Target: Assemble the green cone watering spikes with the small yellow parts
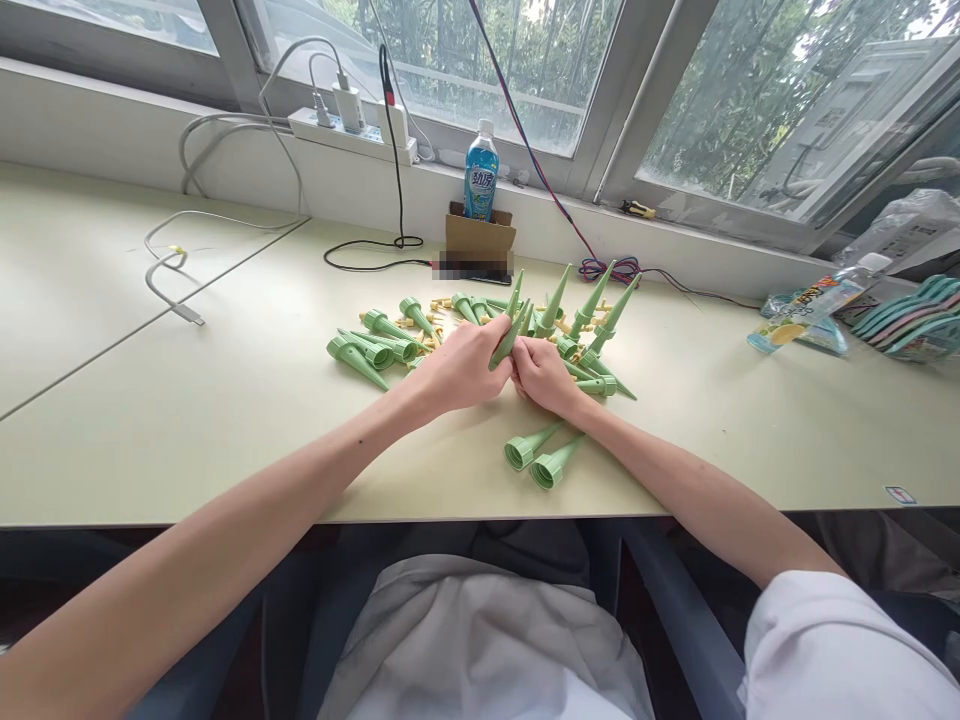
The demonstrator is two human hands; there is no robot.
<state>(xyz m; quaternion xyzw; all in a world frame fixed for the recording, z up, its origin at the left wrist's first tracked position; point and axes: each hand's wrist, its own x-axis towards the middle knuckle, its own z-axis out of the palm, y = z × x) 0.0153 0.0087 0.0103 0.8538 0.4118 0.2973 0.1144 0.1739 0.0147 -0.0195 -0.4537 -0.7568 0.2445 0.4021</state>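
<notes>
My left hand (471, 360) is closed around a green plastic watering spike (511, 338), its pointed tip rising above the fingers. Right against it, my right hand (541, 376) is closed with its fingers pressed together near the spike's lower end; whatever it grips is hidden. Around both hands lies a loose pile of similar spikes, some standing on their caps, such as an upright spike (553, 300), others on their sides, such as a lying spike (356, 358). Small yellow plastic fittings (420, 325) are scattered among them. Closer to the front edge, two spikes (551, 468) lie with threaded openings facing me.
Behind the pile, a blue bottle (480, 178) stands in a cardboard box (480, 238). A power strip (352, 135) with chargers sits on the sill. Cables (607, 270) lie along the table's back. To the right are a drink bottle (817, 300) and packaged items (911, 318).
</notes>
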